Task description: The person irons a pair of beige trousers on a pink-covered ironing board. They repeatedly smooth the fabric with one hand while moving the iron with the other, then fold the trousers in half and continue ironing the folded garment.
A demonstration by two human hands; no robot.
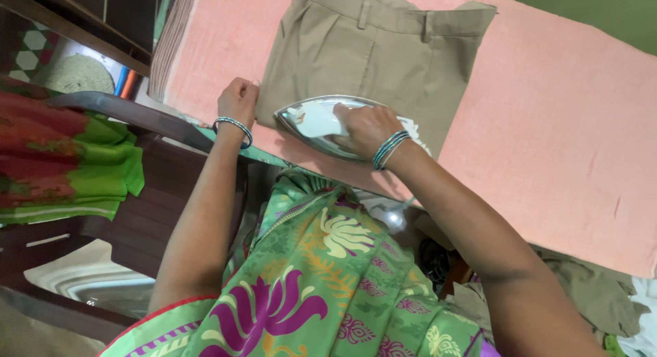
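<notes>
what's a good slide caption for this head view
Right hand presses a shiny metal iron on khaki trousers; left hand pins their edge.

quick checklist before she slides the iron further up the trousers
1. Right hand grips the iron: ok.
2. Left hand pins the trousers at their near edge, apart from the iron: ok.
3. Trousers flat ahead of the iron: ok, only pleat lines show.
4. Trousers fully on the pink cover: ok.
5. Cord clear of the path: cannot tell, cord not seen.
6. Iron heat: cannot tell.
</notes>
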